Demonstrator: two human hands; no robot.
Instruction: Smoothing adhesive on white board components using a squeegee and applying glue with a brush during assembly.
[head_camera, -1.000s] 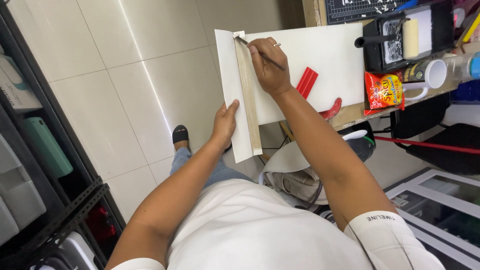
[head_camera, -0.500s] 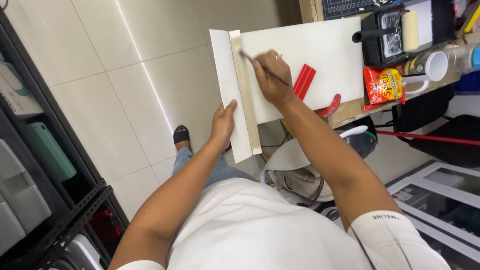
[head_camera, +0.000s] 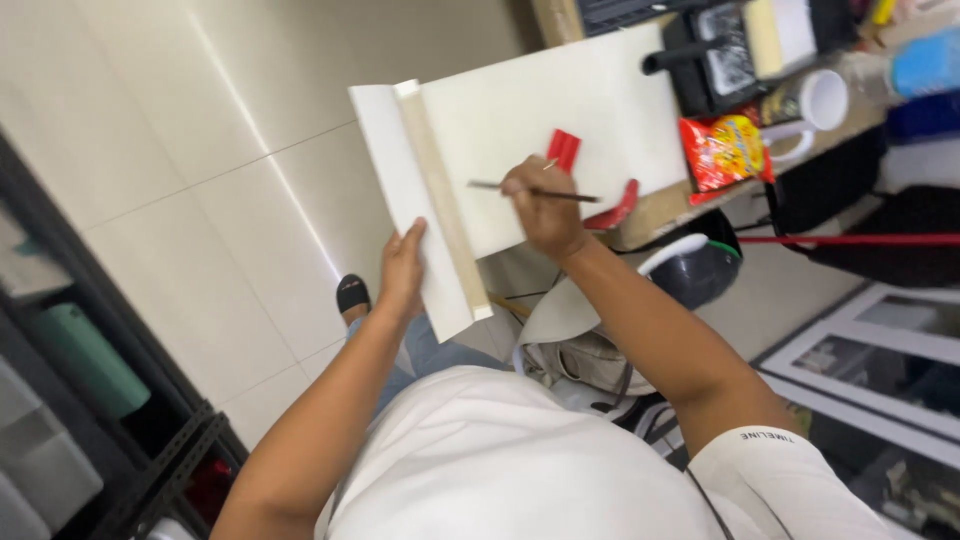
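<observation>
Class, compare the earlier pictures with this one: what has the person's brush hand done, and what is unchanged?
The right hand has drawn the brush along the white board, from its far end back toward the person. The left hand still steadies the board's edge.

L hand (head_camera: 402, 268) flat, fingers up — R hand (head_camera: 545, 207) pinching.

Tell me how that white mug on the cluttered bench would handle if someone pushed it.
The white mug lies on its side, so it would probably roll, though its handle may check that. It looks ceramic: likely rigid, fairly heavy, and breakable. The red snack packet beside it could block it.
</observation>
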